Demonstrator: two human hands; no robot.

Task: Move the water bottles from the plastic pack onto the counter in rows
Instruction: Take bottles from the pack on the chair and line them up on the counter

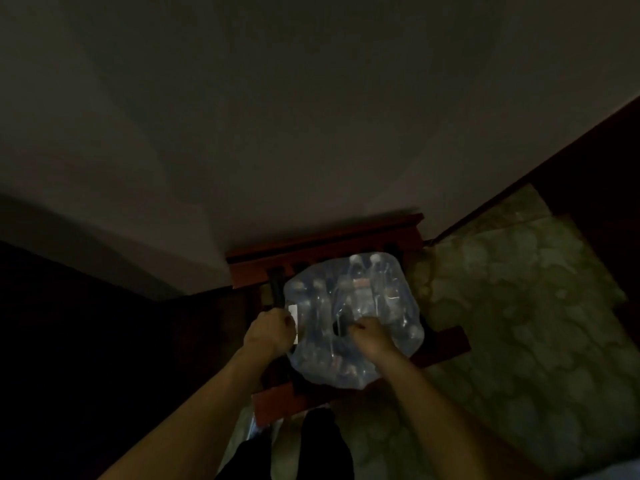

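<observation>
A clear plastic pack (377, 296) of several water bottles sits on a dark red wooden chair (325, 237) in a dim room. White bottle caps (355, 260) show through the wrap at its far side. My left hand (268, 332) grips the pack's left edge beside a small white label. My right hand (372, 336) has its fingers curled into the wrap near a torn dark hole in the pack's top. The bottles' lower parts are hidden by the crinkled plastic.
A plain wall rises behind the chair. Patterned green-grey floor (519, 306) spreads to the right. Dark wooden furniture (86, 341) fills the left side, and more stands at the far right. My dark trouser legs (311, 445) stand just before the chair.
</observation>
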